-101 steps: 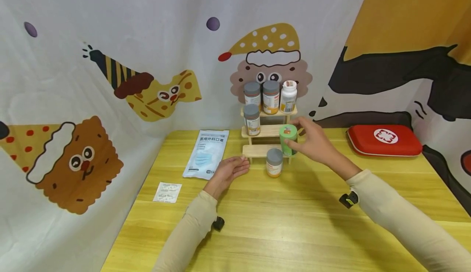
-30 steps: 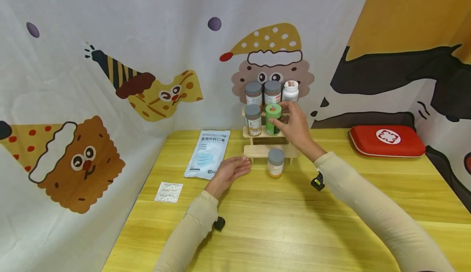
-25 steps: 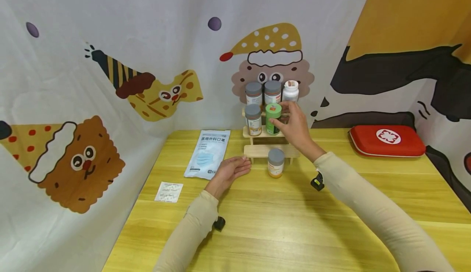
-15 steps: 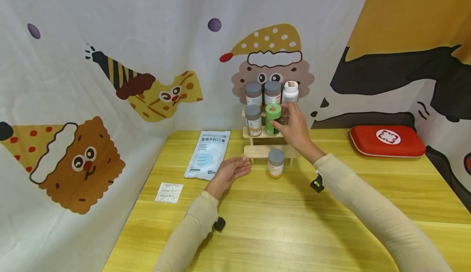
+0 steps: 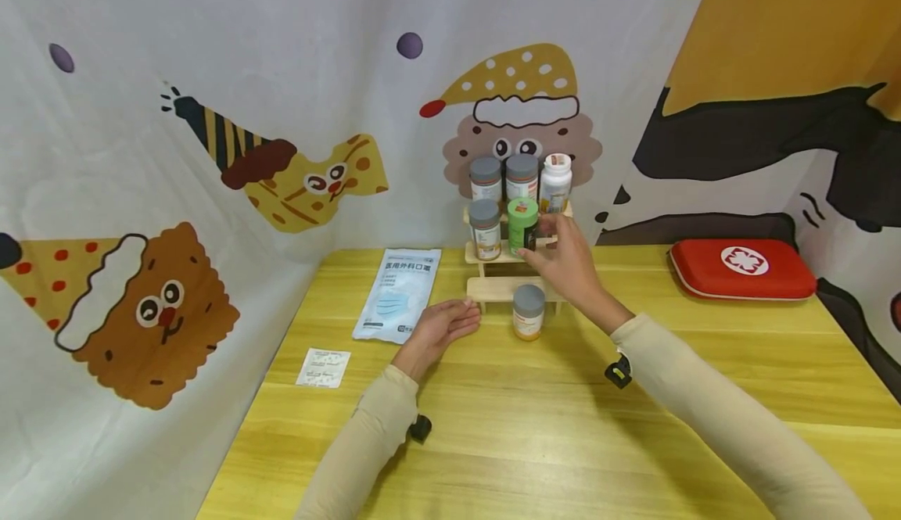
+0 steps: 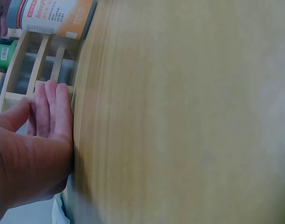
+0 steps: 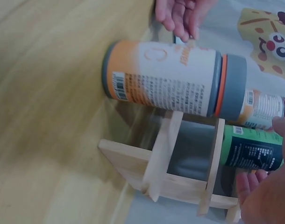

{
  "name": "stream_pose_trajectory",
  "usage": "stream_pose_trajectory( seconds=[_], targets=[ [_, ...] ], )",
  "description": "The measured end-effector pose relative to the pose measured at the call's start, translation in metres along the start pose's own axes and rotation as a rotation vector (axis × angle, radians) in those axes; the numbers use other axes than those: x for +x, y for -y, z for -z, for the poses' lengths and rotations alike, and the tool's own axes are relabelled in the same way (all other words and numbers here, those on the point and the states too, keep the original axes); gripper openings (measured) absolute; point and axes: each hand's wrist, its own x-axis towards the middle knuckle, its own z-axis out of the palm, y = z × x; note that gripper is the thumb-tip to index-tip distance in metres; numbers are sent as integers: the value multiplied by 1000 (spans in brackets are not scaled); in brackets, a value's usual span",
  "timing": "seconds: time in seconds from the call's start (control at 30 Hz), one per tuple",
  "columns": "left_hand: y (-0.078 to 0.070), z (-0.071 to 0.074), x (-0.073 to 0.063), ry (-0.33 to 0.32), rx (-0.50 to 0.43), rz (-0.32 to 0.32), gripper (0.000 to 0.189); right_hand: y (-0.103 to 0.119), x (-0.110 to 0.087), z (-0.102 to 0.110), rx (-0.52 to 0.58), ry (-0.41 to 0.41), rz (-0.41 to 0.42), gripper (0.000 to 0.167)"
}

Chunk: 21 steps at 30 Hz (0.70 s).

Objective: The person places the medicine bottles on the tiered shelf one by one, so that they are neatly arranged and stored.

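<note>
A green bottle [image 5: 522,227] stands upright on the middle step of a small wooden tiered rack [image 5: 493,289]. My right hand [image 5: 568,262] is just right of it, thumb and fingers spread apart around its lower right side. In the right wrist view, the thumb [image 7: 280,126] and fingertips [image 7: 249,183] lie on either side of the bottle's dark label. My left hand [image 5: 439,328] rests on its edge on the table, fingers straight, fingertips at the rack's front left corner. In the left wrist view, these fingers [image 6: 51,109] reach the rack's wooden leg.
A grey-lidded bottle [image 5: 485,231] shares the middle step; two more and a white bottle [image 5: 556,184] stand on top. Another grey-lidded bottle [image 5: 528,313] is on the table before the rack. A mask packet [image 5: 396,293], white sachet [image 5: 323,368] and red case [image 5: 742,270] lie around.
The green bottle went from the rack's right front to the middle step, beside the grey-lidded one. My right hand has since loosened and slid slightly down and right. The left hand stayed put.
</note>
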Motion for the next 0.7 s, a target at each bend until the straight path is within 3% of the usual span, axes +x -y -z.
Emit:
stream_pose_trajectory(
  seconds=[0.33, 0.7],
  targets=[
    [0, -1, 0, -11, -5, -3, 36, -2, -22, 2, 9, 52, -40, 64],
    [1, -1, 0, -13, -5, -2, 36, -7, -45, 7, -42, 231, -97, 76]
  ],
)
